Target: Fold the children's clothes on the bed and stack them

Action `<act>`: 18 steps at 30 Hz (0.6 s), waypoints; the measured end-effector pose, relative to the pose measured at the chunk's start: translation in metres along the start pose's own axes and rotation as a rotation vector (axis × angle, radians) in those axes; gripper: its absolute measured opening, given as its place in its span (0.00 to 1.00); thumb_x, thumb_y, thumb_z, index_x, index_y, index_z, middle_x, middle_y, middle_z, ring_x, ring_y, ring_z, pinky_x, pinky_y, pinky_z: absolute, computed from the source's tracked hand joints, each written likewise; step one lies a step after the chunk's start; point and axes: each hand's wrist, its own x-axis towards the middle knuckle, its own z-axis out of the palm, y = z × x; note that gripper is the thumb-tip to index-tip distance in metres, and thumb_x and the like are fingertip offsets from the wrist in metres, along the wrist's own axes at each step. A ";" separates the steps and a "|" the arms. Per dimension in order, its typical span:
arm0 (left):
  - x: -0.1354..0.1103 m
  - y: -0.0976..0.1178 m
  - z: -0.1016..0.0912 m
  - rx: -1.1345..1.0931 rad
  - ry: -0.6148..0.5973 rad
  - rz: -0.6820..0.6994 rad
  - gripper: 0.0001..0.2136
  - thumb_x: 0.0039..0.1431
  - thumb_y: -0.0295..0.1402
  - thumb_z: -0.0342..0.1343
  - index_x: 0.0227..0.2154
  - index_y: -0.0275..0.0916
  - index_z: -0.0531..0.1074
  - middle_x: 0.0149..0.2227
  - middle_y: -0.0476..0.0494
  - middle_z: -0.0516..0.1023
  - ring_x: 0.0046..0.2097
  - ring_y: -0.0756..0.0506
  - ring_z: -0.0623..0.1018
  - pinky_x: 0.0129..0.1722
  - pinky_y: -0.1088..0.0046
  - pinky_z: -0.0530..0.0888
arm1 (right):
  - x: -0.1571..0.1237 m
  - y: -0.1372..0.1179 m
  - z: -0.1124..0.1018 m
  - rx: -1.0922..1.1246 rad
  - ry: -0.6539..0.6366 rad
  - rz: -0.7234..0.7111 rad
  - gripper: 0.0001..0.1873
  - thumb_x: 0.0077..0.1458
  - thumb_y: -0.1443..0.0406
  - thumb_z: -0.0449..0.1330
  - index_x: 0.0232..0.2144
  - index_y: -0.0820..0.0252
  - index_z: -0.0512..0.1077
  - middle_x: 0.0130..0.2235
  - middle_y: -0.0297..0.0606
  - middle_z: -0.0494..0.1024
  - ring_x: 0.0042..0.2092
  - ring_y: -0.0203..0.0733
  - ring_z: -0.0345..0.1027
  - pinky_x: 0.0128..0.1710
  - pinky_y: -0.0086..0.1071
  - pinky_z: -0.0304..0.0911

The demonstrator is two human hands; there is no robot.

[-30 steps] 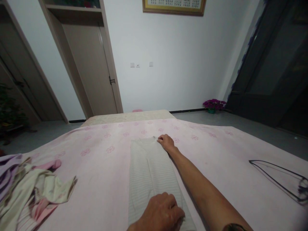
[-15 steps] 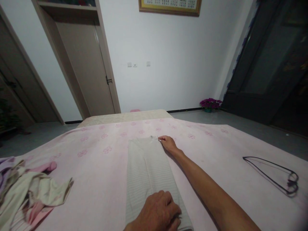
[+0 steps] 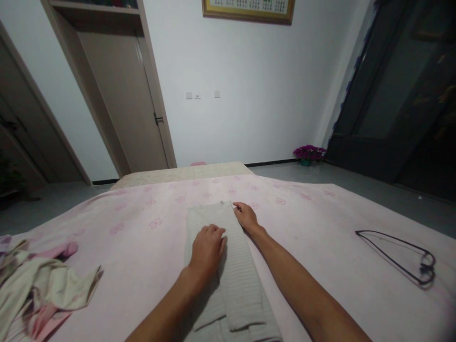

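A pale grey striped garment [image 3: 242, 270] lies folded lengthwise on the pink flowered bedsheet [image 3: 142, 247]. My left hand [image 3: 206, 247] rests palm down on the upper middle of the garment, fingers bent and close together. My right hand [image 3: 245, 216] sits at the garment's far right corner, fingers curled on the edge of the cloth. The near end of the garment shows loose overlapping folds.
A heap of cream and pink clothes [image 3: 39, 289] lies at the left edge of the bed. A black wire hanger [image 3: 399, 254] lies on the sheet at the right. Beyond the bed are a door [image 3: 124, 104], a white wall and purple flowers [image 3: 309, 153].
My left hand has left the near end of the garment and moved forward onto its upper middle. My right hand stays at the far corner. The view shifted slightly right.
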 end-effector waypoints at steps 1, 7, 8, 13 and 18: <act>0.008 -0.006 0.004 0.059 -0.020 -0.022 0.11 0.66 0.30 0.50 0.46 0.40 0.76 0.45 0.39 0.77 0.48 0.40 0.74 0.48 0.64 0.70 | 0.000 0.000 0.000 -0.004 -0.002 0.006 0.18 0.59 0.65 0.56 0.51 0.53 0.77 0.46 0.36 0.82 0.46 0.41 0.74 0.50 0.31 0.65; 0.023 -0.029 0.026 0.145 -0.074 -0.137 0.13 0.67 0.28 0.46 0.47 0.41 0.74 0.45 0.41 0.74 0.47 0.43 0.74 0.42 0.70 0.68 | 0.002 0.004 0.002 0.034 -0.076 0.011 0.22 0.58 0.70 0.55 0.53 0.49 0.75 0.45 0.29 0.83 0.47 0.37 0.75 0.48 0.28 0.66; 0.023 -0.030 0.027 0.137 -0.076 -0.162 0.14 0.67 0.27 0.46 0.48 0.41 0.74 0.45 0.41 0.73 0.46 0.44 0.74 0.42 0.71 0.68 | 0.002 0.004 0.002 0.039 -0.083 0.009 0.24 0.58 0.71 0.55 0.53 0.48 0.75 0.45 0.28 0.83 0.47 0.36 0.75 0.48 0.27 0.66; 0.023 -0.032 0.029 0.117 -0.072 -0.232 0.16 0.62 0.24 0.49 0.50 0.42 0.72 0.46 0.42 0.73 0.44 0.45 0.75 0.40 0.71 0.69 | -0.002 0.004 0.001 0.027 -0.100 -0.018 0.20 0.55 0.69 0.58 0.49 0.48 0.78 0.44 0.30 0.83 0.46 0.40 0.76 0.46 0.29 0.67; 0.021 -0.029 0.031 0.194 0.027 -0.091 0.16 0.65 0.24 0.45 0.48 0.41 0.74 0.50 0.39 0.74 0.53 0.41 0.73 0.54 0.62 0.68 | -0.005 -0.001 -0.004 0.009 -0.053 -0.039 0.22 0.59 0.70 0.53 0.52 0.51 0.76 0.48 0.34 0.81 0.50 0.40 0.73 0.53 0.32 0.64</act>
